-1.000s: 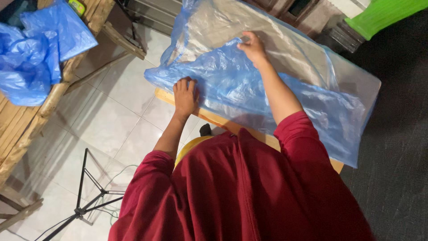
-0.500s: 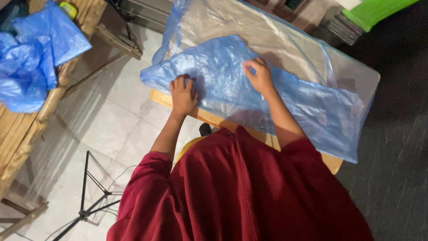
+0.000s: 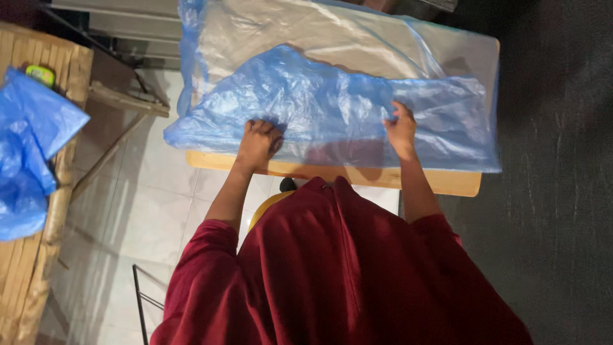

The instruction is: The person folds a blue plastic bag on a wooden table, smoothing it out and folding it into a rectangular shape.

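At nine o'clock I see a bamboo-slat bench [image 3: 25, 281] running down the left edge, with a crumpled blue plastic bag [image 3: 29, 150] heaped on it and a small green and yellow object [image 3: 39, 75] just beyond that, toward ten o'clock. A wooden strut [image 3: 105, 156] slants from the bench over the pale floor tiles [image 3: 147, 211]. At seven o'clock stands a thin black metal frame [image 3: 137, 300]. Dark carpet [image 3: 555, 191] fills three o'clock. Just below centre, a yellow seat edge [image 3: 265, 207] peeks out

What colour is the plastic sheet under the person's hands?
Translucent light blue: the plastic sheet shows best in the head view.
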